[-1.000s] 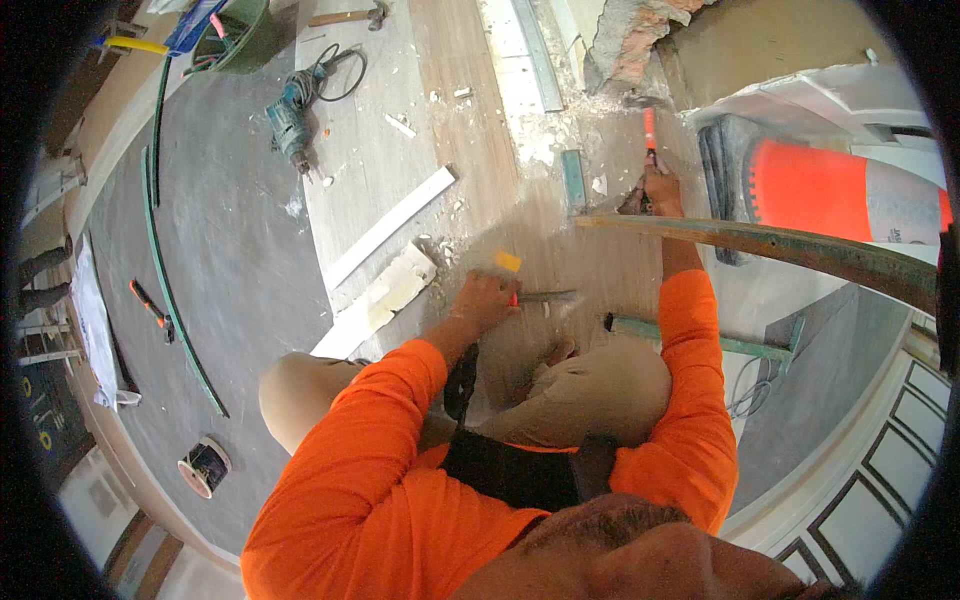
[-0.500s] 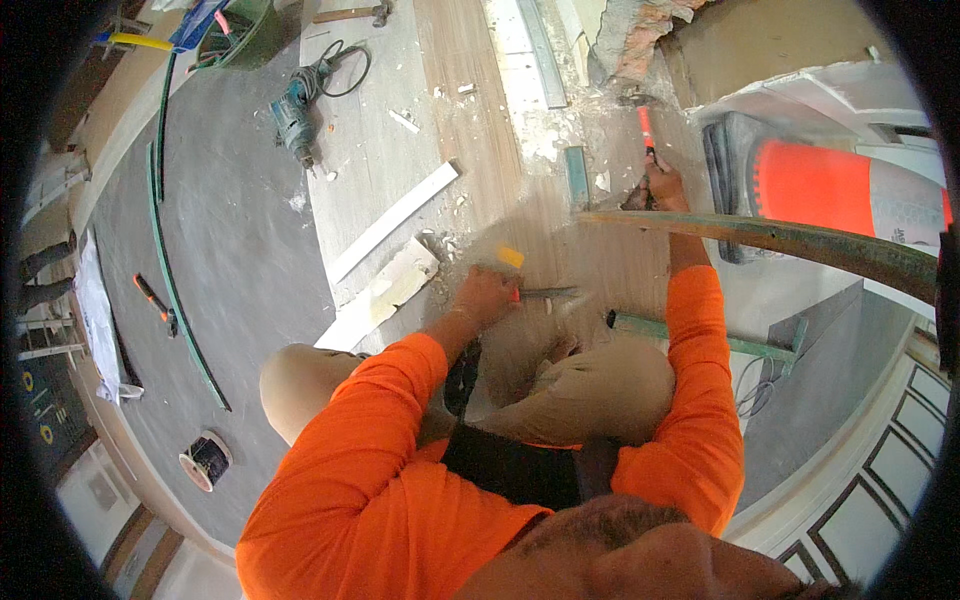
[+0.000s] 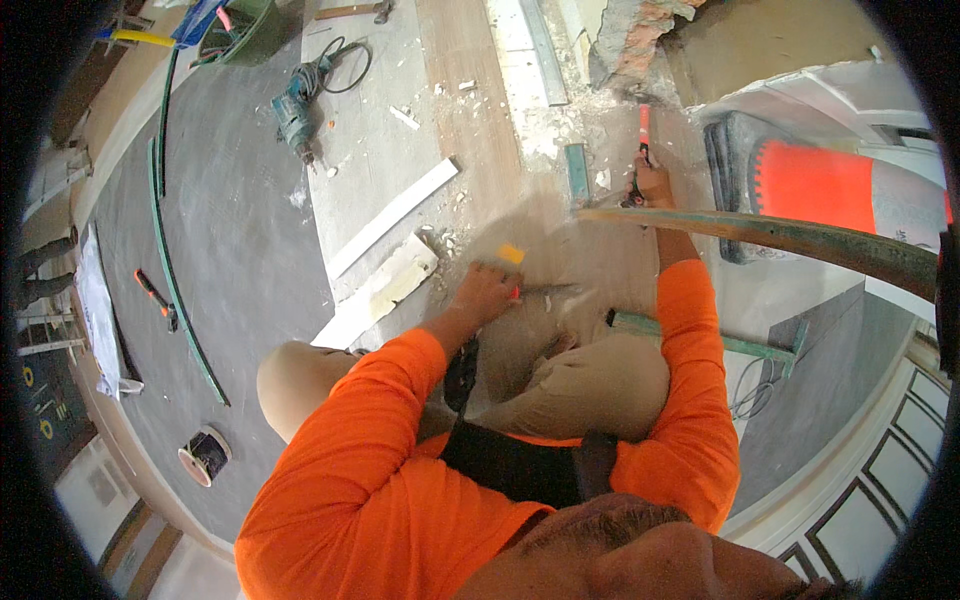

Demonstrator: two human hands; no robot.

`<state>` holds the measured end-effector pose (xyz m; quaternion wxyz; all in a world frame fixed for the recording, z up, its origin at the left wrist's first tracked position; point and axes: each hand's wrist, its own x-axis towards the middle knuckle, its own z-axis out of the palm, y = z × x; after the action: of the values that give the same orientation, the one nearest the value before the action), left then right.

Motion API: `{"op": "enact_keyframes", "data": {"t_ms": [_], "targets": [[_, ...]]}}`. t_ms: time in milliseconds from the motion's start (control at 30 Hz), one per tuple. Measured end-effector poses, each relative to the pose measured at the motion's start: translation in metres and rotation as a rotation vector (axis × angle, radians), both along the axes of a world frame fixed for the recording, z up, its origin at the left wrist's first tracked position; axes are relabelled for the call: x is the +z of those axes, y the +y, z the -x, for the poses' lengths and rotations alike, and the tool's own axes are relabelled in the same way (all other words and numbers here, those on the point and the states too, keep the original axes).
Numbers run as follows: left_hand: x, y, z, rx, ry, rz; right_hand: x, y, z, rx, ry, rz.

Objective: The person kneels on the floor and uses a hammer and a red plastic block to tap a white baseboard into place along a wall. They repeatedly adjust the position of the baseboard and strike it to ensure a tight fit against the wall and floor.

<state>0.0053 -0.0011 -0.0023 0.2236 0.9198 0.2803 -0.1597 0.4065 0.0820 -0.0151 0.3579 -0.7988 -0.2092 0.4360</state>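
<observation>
My right hand (image 3: 653, 184), reaching forward, is closed around a hammer (image 3: 645, 122) with a red-orange and black handle. Its head, at the far end, shows only faintly against the rubble. Nearer to me, my left hand (image 3: 484, 291) has its fingers wrapped round a slim tool (image 3: 550, 289). Red shows at its grip beside the fingers, and a thin dark blade points right; its exact kind is unclear. Just beyond those knuckles is a small yellow piece (image 3: 511, 254); I cannot tell whether it belongs to the tool. Wood-look floor planks (image 3: 465, 110) lie underneath.
A rusty metal bar (image 3: 760, 228) crosses in from the right, near an orange traffic cone (image 3: 815, 178). White strips (image 3: 395, 215), plaster bits, a corded drill (image 3: 294, 120) and another hammer (image 3: 352, 12) lie ahead. Green metal strips (image 3: 185, 310) and a spool (image 3: 205, 457) are left.
My right hand has shifted a little to the left with the hammer, whose handle now stands more upright in view. My left hand has hardly moved.
</observation>
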Motion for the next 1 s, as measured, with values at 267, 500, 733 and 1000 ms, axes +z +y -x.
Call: {"op": "enact_keyframes", "data": {"t_ms": [267,500,733,1000], "targets": [[0.003,-0.002,-0.001,-0.012,0.003,-0.019,-0.015,0.004,0.001,-0.207,0.02,-0.232],[0.001,-0.014,0.02,0.065,-0.01,-0.02,0.032,0.006,0.059,-0.131,0.042,-0.086],[-0.009,0.002,0.01,0.061,-0.062,0.061,-0.025,-0.061,0.009,0.14,-0.18,-0.421],[0.069,0.074,0.065,-0.386,0.058,0.09,0.042,-0.223,0.118,0.553,-0.162,0.148]]}}
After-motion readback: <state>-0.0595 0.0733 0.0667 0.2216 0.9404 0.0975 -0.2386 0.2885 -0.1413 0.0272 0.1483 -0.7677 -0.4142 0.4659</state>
